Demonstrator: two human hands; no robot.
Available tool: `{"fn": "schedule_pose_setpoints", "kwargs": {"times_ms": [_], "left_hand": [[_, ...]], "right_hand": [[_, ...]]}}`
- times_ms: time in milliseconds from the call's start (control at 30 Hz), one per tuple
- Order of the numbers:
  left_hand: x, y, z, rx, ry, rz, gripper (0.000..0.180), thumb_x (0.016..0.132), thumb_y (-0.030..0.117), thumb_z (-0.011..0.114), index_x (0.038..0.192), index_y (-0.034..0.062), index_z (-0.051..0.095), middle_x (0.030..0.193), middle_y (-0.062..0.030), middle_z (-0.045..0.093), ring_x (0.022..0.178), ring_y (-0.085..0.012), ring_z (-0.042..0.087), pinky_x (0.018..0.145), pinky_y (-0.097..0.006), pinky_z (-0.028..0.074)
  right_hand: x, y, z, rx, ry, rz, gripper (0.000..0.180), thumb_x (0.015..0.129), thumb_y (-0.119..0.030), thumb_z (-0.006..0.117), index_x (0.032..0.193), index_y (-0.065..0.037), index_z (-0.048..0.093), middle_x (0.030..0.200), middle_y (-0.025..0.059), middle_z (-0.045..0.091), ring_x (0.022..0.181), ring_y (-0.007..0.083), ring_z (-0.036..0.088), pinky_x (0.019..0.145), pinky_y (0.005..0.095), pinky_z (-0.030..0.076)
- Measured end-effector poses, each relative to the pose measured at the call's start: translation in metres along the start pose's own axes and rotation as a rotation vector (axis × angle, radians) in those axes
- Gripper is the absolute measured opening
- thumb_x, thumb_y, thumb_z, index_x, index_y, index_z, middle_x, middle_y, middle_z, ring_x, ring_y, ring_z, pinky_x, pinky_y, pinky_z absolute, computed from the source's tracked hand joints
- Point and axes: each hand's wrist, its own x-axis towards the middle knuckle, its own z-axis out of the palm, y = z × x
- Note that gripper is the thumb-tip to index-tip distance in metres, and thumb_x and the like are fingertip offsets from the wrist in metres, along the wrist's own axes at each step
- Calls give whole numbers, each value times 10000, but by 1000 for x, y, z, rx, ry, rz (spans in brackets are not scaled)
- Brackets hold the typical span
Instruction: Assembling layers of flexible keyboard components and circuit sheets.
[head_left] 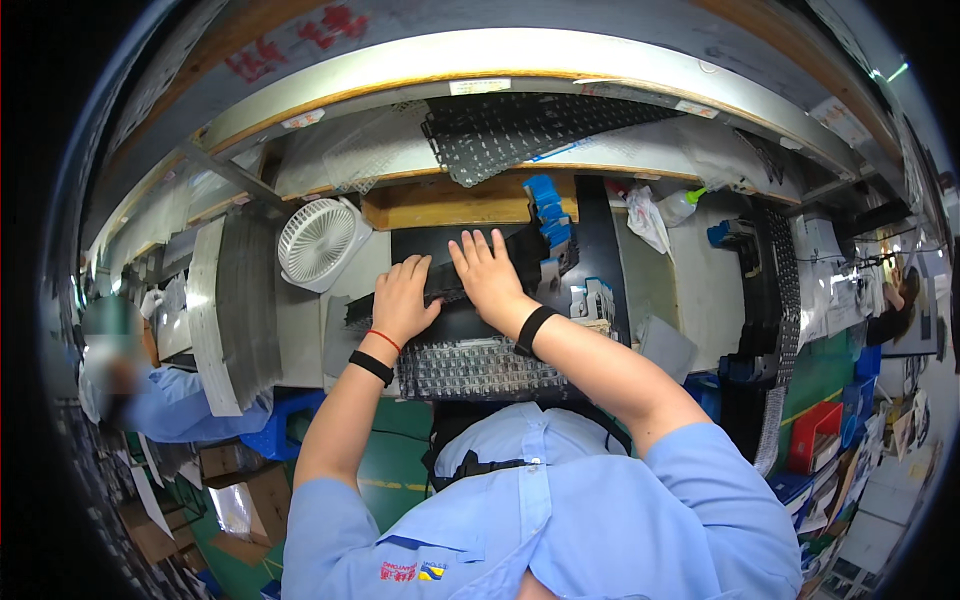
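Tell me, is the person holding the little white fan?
No, the fan stands alone to the left, while the left hand and right hand both press flat on a black sheet.

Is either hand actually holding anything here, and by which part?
No clear grasp. Both the left hand and the right hand lie palm-down, fingers spread, pressing on the long black keyboard-like part on the bench, along its top face.

A white fan (pixel 317 241) sits on the bench, a stack of grey sheets (pixel 235 310) just left of it. Right of the fan stand blue clips (pixel 548 212), farther right a squeeze bottle (pixel 682 205); a red bin (pixel 815 432) lies far right, below.
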Motion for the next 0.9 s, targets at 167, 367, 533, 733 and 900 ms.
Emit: {"fn": "schedule_pose_setpoints", "kwargs": {"times_ms": [167,367,533,733,900], "left_hand": [[-1,-2,1,40,41,15,818,647,288,786,1340,26,441,1322,-123,502,1204,-275,476,998,-436,361],[2,0,1,63,44,39,850,652,275,780,1366,5,405,1346,-162,486,1244,-313,453,1030,-433,340],[3,-4,3,1,-25,26,645,689,245,749,1241,23,500,1156,-136,577,1064,-311,553,900,-423,423],[1,-2,6,-26,-101,5,515,695,231,741,1128,36,543,996,-116,606,912,-311,599,787,-434,459],[33,28,10,-42,214,175,657,678,239,755,1234,4,497,1079,-145,620,955,-317,614,821,-416,486]], "right_hand": [[-3,-14,-24,122,84,-101,737,835,-323,615,1454,-48,323,1460,207,368,1372,345,327,1133,501,200],[0,-29,3,121,143,32,756,816,-341,634,1445,-43,336,1459,223,360,1373,357,319,1130,495,216],[7,-26,4,110,133,24,617,866,-265,540,1418,-43,379,1405,217,427,1339,351,369,1126,501,221],[18,-4,11,135,-72,-26,231,843,-175,544,1024,-80,653,967,104,680,978,263,635,1068,476,322],[23,4,15,212,-45,-45,210,829,-172,552,964,-55,663,928,100,685,939,258,637,1030,438,362]]}}
